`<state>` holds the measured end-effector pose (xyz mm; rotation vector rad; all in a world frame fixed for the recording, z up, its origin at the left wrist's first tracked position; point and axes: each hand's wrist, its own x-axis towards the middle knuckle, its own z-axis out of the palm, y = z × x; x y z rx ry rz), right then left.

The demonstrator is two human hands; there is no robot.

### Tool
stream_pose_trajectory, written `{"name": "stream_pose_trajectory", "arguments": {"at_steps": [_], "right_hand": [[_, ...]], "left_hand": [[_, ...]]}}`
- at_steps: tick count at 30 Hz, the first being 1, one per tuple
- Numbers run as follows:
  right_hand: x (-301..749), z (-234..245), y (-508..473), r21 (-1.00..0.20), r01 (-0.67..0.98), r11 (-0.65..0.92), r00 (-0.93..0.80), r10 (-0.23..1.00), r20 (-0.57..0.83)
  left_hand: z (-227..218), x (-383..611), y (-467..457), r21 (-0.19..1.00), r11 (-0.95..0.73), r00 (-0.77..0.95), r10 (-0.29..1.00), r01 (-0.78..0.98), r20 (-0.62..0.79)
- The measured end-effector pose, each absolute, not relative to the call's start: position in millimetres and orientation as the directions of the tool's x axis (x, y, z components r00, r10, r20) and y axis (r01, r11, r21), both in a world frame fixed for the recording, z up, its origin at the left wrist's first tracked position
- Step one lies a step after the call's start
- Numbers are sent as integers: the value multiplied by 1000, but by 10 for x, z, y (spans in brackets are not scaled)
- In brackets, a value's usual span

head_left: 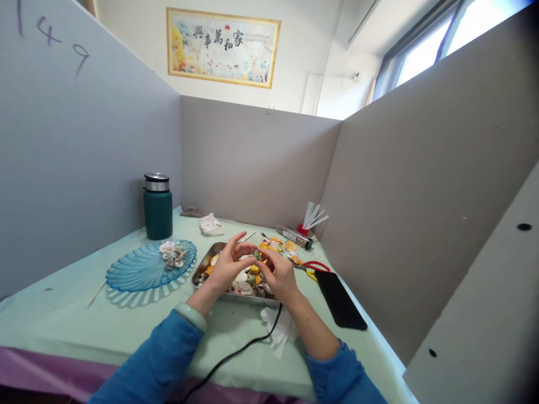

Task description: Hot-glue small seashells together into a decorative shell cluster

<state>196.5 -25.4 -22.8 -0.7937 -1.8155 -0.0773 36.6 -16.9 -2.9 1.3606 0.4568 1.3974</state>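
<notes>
Above a metal tray (197, 280) my two hands meet at a small, greenish, mottled piece that looks like a shell (256, 255). My left hand (227, 268) pinches it from the left with thumb and finger, its other fingers raised. From the other side, the thumb and fingertips of my right hand (280, 274) close on the same piece. Beneath them the tray holds many loose shell-like pieces (245, 287) in white, orange, yellow and grey. A blue fluted plate (130, 270) on the left carries a cluster of shells (173, 255).
A green flask (158, 213) stands behind the plate. Right of the tray lie red-and-yellow scissors (316, 267) and a black phone (340, 300). White sticks (312, 216) and a clear tube (295, 236) sit behind. A tissue (280, 331) and a black cable (248, 343) lie in front.
</notes>
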Motion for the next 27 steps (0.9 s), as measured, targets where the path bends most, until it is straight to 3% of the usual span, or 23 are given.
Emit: {"name": "stream_pose_trajectory", "arguments": {"at_steps": [12,18,22,27], "right_hand": [[1968,-232,-256,-335,555,761,-131,478,869],[1960,-231,-256,-357,544,759,-122,493,862],[1954,-223,-267,-381,533,755,-100,504,858],[1949,-217,-291,-393,509,766,-77,495,866]], "left_hand": [[-39,374,-147,838,-410,172,854,-360,492],[-47,368,-143,843,-357,185,870,-402,457],[-39,327,-135,825,-209,257,885,-524,387],[-30,252,-95,705,80,375,885,-705,274]]}}
